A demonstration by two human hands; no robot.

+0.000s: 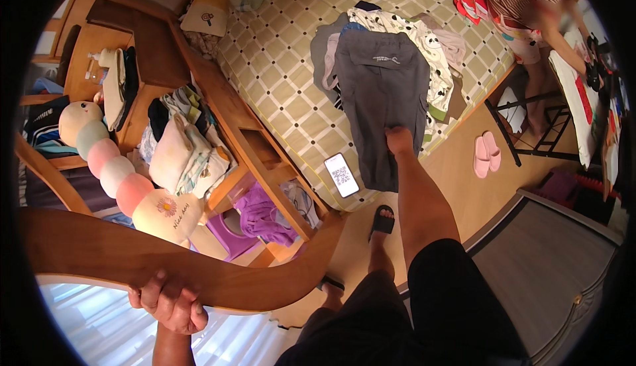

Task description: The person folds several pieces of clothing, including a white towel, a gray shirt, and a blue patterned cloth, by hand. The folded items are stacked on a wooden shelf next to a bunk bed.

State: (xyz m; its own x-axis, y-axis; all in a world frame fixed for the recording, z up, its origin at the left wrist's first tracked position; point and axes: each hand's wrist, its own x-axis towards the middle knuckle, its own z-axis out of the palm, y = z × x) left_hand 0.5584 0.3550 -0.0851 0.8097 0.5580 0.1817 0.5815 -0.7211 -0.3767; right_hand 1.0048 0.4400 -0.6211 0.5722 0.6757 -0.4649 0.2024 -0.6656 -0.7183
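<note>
Dark grey trousers (380, 88) lie across a heap of clothes on a bed with a checked cover (278, 68). My right hand (400, 141) is closed on the lower part of the trousers, near the bed's edge. Beneath them show a panda-print garment (433, 43) and other grey, pink and brown clothes. A phone (341, 175) with a lit screen lies on the bed left of the trouser legs. My left hand (171, 302) grips the curved wooden rail (228, 281) at the lower left, its fingers over the rail's edge.
Beyond the rail stand wooden shelves with folded clothes (184, 152), a long plush caterpillar (117, 169) and a purple stool (231, 234). Pink slippers (487, 155) lie on the floor, near a grey cabinet (546, 266). At the upper right another person (526, 8) bends over a cluttered table.
</note>
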